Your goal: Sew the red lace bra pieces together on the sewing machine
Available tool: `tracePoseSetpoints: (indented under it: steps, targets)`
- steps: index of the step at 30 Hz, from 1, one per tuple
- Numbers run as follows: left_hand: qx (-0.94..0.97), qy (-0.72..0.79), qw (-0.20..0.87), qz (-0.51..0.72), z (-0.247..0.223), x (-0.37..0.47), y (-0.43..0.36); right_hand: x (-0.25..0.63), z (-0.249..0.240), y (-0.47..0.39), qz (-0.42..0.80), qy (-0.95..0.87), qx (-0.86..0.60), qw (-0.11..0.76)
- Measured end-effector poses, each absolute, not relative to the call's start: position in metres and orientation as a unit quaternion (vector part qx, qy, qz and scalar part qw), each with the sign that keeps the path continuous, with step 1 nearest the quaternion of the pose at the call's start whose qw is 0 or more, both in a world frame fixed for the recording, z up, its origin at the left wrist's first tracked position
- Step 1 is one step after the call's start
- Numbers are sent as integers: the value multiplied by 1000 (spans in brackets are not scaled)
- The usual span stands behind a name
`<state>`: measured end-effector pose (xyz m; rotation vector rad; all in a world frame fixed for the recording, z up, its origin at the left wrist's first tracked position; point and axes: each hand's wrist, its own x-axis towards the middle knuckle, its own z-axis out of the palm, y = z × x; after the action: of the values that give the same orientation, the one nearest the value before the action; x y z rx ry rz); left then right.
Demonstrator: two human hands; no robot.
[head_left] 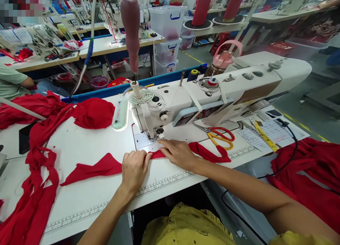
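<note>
A narrow red fabric strip (98, 168) lies across the white sewing table, in front of the needle area of a white sewing machine (151, 133). My left hand (135, 167) is closed on the strip, thumb and fingers together, just left of the needle plate. Close to the presser foot, my right hand (176, 153) rests with its fingers pressing the same strip. The strip runs under both hands, and its right end (209, 154) curls beside the scissors. Between the hands a short piece of red fabric shows.
Scissors with red and orange handles (220, 137) lie right of the hands, near papers (261, 135) and a yellow tape measure (262, 134). Red fabric is heaped at the left (39, 160) and lower right (310, 174). A phone (25, 137) lies far left. Another person's arm (28, 83) shows behind.
</note>
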<state>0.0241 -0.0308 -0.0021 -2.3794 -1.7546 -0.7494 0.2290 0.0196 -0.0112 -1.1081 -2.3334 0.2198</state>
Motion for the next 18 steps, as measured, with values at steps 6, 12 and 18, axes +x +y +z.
tracePoseSetpoints:
  steps: [6, 12, 18]
  targets:
    - [-799, -498, 188, -279, 0, 28, -27, 230, -10, 26, -91, -911, -269, 300]
    - [-854, -427, 201, -217, 1, 26, -33, 234, -10, 25, -35, -938, -248, 239]
    - [-842, -462, 194, -201, -6, 21, -38, 232, -14, 25, -11, -924, -296, 241]
